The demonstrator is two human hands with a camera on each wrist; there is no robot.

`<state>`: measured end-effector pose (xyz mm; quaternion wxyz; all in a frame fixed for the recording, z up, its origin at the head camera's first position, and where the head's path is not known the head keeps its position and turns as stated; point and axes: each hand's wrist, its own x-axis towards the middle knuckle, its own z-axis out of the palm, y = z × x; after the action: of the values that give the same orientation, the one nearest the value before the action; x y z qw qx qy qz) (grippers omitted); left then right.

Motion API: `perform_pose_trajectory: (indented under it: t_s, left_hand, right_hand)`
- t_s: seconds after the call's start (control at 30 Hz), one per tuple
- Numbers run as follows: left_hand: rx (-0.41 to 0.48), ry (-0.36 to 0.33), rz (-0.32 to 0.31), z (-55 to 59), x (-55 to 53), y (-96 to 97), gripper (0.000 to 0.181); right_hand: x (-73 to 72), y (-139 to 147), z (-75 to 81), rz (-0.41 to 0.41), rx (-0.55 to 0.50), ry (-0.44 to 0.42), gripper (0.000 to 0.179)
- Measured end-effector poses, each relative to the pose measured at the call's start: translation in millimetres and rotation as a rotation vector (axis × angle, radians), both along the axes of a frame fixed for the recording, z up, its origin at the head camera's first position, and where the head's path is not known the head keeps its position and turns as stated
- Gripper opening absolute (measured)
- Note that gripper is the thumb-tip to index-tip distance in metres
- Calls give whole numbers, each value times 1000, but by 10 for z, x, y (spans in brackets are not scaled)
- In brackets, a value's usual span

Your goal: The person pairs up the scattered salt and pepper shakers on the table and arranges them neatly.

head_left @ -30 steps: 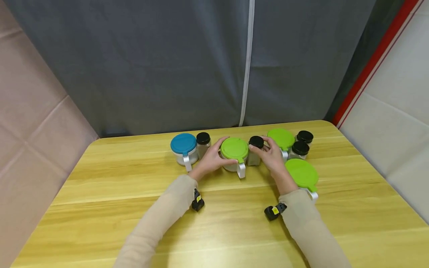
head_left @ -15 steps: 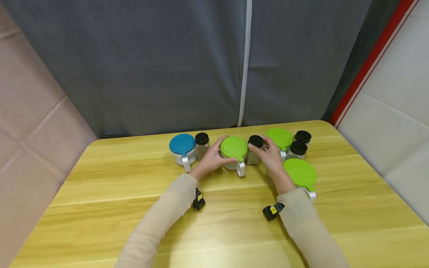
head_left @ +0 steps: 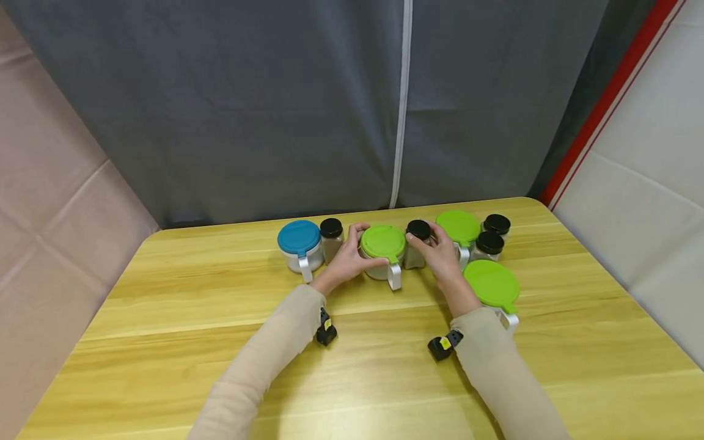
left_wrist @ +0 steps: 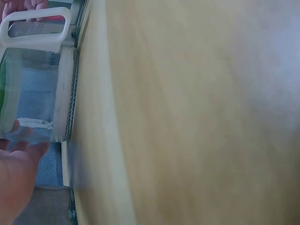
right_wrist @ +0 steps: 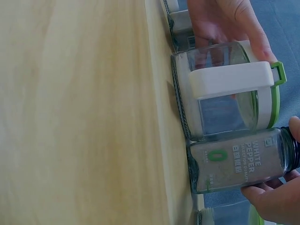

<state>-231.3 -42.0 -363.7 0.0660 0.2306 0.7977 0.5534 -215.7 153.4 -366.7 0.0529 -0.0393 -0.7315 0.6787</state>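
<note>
In the head view my left hand (head_left: 348, 261) wraps the left side of a clear glass seasoning jar (head_left: 383, 242) with a green lid and white handle, thumb across its front. My right hand (head_left: 444, 261) pinches a white pepper bottle (right_wrist: 229, 164) near its black cap (head_left: 418, 230), with the thumb on the near side. Bottle and jar stand upright side by side, right up against each other in the right wrist view. The jar's handle (left_wrist: 35, 28) points toward me. Part of its left side is covered by my left fingers.
Left of my left hand stand a blue-lidded jar (head_left: 299, 238) and a black-capped bottle (head_left: 331, 228). To the right are two green-lidded jars, one behind (head_left: 458, 227) and one nearer my right forearm (head_left: 491, 283), plus two black-capped bottles (head_left: 489, 242). A grey curtain (head_left: 247, 122) backs the wooden table (head_left: 352, 379).
My right hand and the pepper bottle have shifted very slightly back. The left fingertips have drawn a little left from the green lid's rear edge. The other jars keep their places.
</note>
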Motion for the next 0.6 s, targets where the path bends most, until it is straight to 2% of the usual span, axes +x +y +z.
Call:
perform_pose_trajectory:
  t_s: [0.37,0.47,0.6]
  left_hand:
    - [69,-70,-43,-47,-37,-41,76]
    - [71,-94,-45,-89,-58,-55,78]
    - [66,-122,-15,-209,-122,-65,82]
  right_hand:
    - [3,-12,-7,1,5,11,59]
    - [2,-21,-7,7,11,10,59]
    - [0,-45,-1,4,6,10,58]
